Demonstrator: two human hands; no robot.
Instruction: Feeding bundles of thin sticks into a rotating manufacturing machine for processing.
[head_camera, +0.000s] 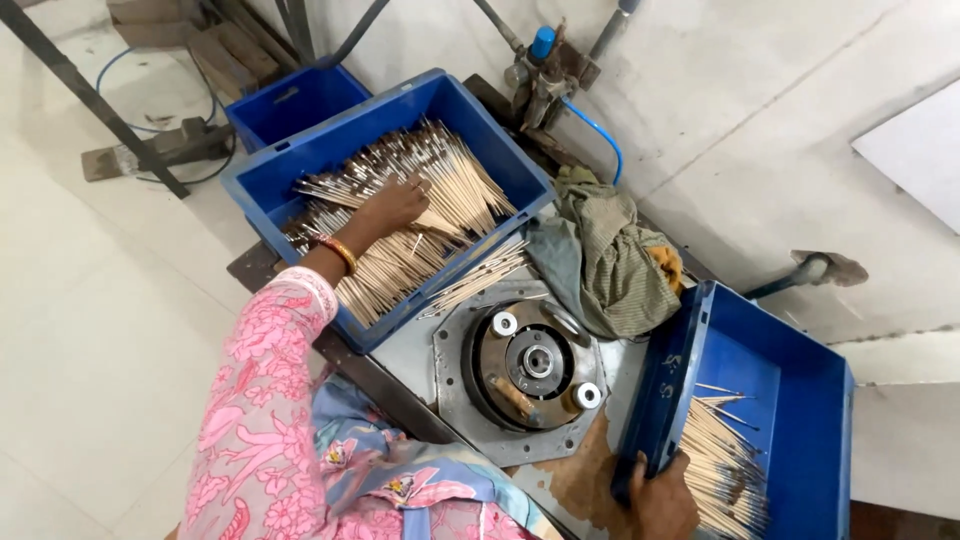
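Right hand (662, 500): near edge of the scene, fingers clenched over the near rim of the right bin (800, 400), apparently steadying it.
Right bin: tilted toward the person; a small batch of sticks (725, 470) lies gathered at its low near end.
Round machine plate (535, 365): centre of the bench, between both bins, within reach of either hand.
Cloth (610, 255): bundled just beyond the plate, touching the right bin's far corner.
Left hand (395, 205): farther off, laid palm-down on the stick pile (400, 215); whether it grasps any, I cannot tell.
Left bin (385, 135): far left, filled with the pile.
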